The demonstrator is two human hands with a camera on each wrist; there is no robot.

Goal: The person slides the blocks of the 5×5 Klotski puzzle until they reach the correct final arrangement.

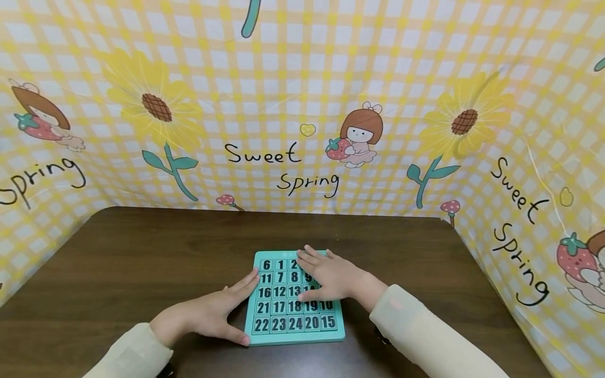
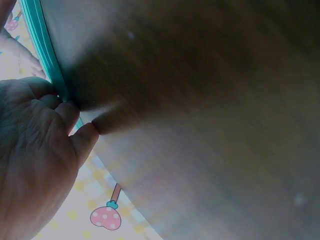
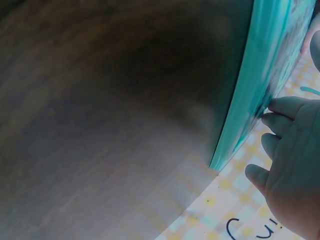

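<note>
A teal number sliding puzzle (image 1: 295,338) lies flat on the dark wooden table, its tiles carrying bold black numbers. My left hand (image 1: 208,314) rests against its left side, the fingers on the upper left edge and the thumb at the lower left corner. In the left wrist view the fingertips of that hand (image 2: 42,145) touch the puzzle's teal edge (image 2: 42,47). Over the upper right part of the board lies my right hand (image 1: 334,275), fingers extended, hiding several tiles. The right wrist view shows this hand (image 3: 297,150) at the puzzle's top face, beside its thick side (image 3: 250,85).
Dark brown wooden tabletop (image 1: 156,252) surrounds the puzzle. A yellow and white checked cloth (image 1: 264,94) with sunflowers, cartoon girls and lettering stands as a wall along the back and both sides.
</note>
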